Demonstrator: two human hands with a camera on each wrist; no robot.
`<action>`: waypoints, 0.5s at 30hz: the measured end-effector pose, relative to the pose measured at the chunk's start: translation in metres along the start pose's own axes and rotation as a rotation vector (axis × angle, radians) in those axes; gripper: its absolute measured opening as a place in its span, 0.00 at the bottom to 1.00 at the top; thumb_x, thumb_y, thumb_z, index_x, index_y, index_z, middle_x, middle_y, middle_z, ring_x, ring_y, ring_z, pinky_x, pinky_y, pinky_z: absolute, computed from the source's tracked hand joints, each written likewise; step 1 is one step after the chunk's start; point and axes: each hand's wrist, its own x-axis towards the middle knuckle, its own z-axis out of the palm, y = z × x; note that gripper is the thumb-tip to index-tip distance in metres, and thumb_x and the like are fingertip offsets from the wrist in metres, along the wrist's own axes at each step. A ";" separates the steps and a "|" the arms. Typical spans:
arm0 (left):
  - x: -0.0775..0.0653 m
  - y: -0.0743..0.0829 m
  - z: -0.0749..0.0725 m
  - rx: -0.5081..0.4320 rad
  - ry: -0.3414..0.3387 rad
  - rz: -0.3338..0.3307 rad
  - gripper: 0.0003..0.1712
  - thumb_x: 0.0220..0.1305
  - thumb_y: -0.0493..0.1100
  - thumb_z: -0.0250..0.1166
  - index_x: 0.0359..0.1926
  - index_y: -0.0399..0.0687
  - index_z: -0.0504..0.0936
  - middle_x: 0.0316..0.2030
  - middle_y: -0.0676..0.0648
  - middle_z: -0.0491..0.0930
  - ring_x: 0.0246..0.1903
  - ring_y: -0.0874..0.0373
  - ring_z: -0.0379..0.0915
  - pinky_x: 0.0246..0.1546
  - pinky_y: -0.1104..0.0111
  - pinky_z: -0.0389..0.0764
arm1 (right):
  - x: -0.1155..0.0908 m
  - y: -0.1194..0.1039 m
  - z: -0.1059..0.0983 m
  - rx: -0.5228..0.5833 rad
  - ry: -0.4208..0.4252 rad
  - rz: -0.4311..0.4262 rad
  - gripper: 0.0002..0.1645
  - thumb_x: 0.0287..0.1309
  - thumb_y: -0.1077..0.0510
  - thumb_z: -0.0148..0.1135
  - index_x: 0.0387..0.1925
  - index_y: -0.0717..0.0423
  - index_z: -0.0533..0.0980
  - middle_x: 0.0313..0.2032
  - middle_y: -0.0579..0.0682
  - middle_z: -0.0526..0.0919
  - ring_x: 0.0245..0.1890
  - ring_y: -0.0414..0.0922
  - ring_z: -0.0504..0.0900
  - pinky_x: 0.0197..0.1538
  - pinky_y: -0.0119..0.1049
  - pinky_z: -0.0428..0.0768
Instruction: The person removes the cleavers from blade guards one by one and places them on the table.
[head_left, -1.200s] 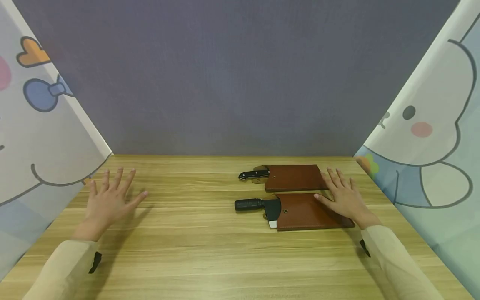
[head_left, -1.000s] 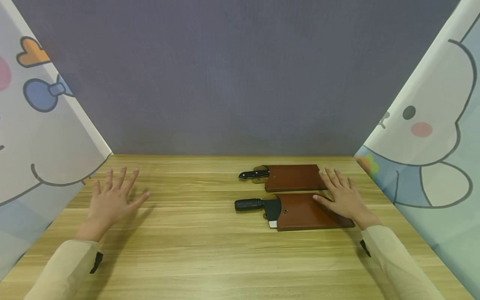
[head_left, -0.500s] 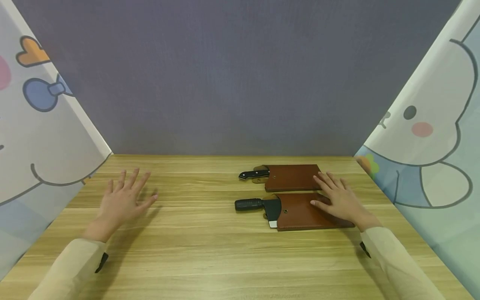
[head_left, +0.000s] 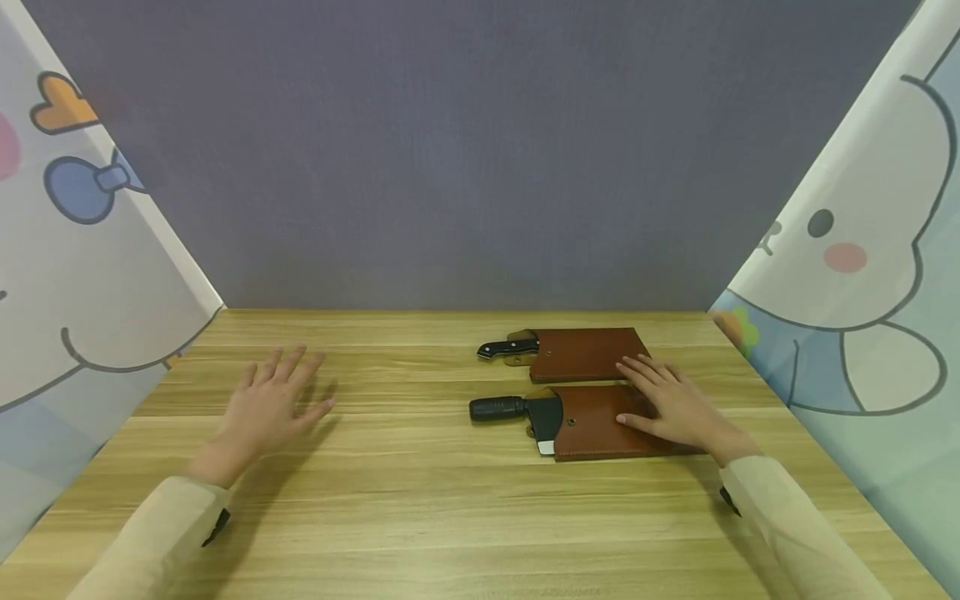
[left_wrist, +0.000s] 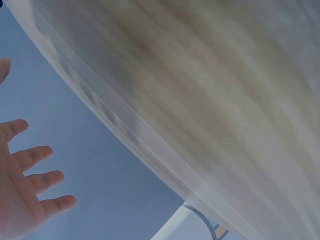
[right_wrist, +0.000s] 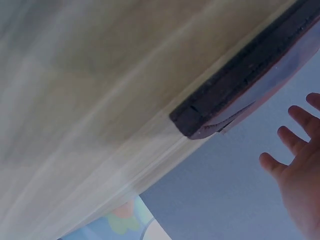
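Observation:
On the right half of the table, a cleaver (head_left: 498, 408) with a ribbed black handle lies in a brown leather sheath (head_left: 592, 425); a strip of its blade shows at the mouth. Behind it, a knife (head_left: 508, 348) with a riveted black handle sits in a second brown sheath (head_left: 588, 352). Both handles point left. My right hand (head_left: 675, 408), fingers extended, is over the right end of the cleaver's sheath, apparently above it. My left hand (head_left: 262, 412) is spread over the table's left side, holding nothing. The wrist views show both palms bare.
The wooden table (head_left: 390, 517) ends at a grey-blue back panel (head_left: 465, 167). Side panels with cartoon prints, a left panel (head_left: 97, 275) and a right panel (head_left: 870, 292), slope in along both sides.
My left hand has moved right, toward the middle of the table. The right hand has shifted slightly left over the cleaver's sheath. Knives and sheaths have stayed in place.

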 end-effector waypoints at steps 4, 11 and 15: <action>0.002 0.006 0.003 0.013 0.035 0.033 0.43 0.56 0.64 0.57 0.68 0.53 0.55 0.66 0.35 0.57 0.63 0.31 0.51 0.58 0.35 0.52 | -0.001 -0.002 0.001 0.006 -0.019 -0.011 0.49 0.49 0.34 0.59 0.66 0.57 0.59 0.64 0.60 0.62 0.64 0.61 0.59 0.60 0.62 0.59; 0.005 0.014 0.005 0.034 0.070 0.086 0.42 0.55 0.64 0.59 0.66 0.51 0.61 0.63 0.36 0.62 0.60 0.32 0.58 0.56 0.38 0.60 | -0.001 -0.005 0.000 0.012 -0.033 -0.022 0.48 0.49 0.34 0.60 0.65 0.57 0.60 0.64 0.60 0.63 0.64 0.60 0.59 0.60 0.62 0.59; 0.007 0.019 0.004 0.045 0.059 0.110 0.41 0.54 0.63 0.60 0.65 0.51 0.62 0.62 0.37 0.64 0.59 0.34 0.61 0.55 0.39 0.62 | 0.000 -0.008 -0.001 0.016 -0.041 -0.039 0.48 0.49 0.34 0.59 0.65 0.56 0.61 0.63 0.59 0.64 0.63 0.59 0.60 0.60 0.62 0.60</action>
